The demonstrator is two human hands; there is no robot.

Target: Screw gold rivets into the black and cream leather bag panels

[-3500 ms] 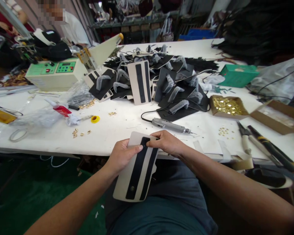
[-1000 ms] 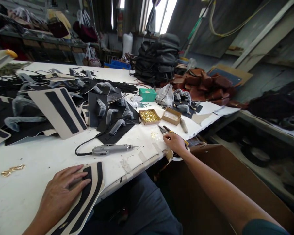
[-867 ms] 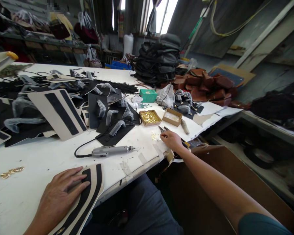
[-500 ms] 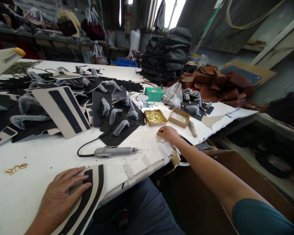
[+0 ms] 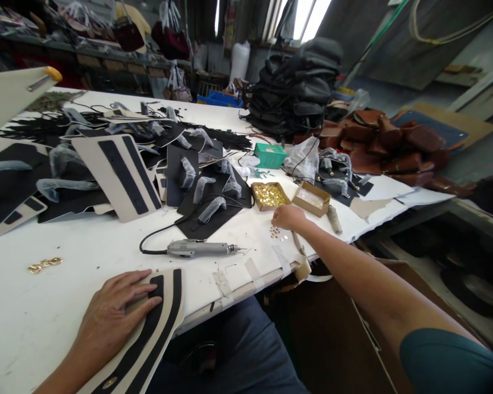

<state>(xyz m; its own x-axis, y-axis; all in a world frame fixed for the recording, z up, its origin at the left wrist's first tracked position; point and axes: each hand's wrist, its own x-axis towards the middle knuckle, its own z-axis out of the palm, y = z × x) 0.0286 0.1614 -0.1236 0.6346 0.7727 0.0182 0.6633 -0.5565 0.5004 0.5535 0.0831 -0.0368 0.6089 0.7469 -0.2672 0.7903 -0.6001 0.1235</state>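
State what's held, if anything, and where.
Left hand lies on the striped panel near its far end; right hand, by gold pieces, hides any hold.

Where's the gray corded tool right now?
The gray corded tool lies on the white table, left of centre in the head view, beyond the striped panel under the left hand.
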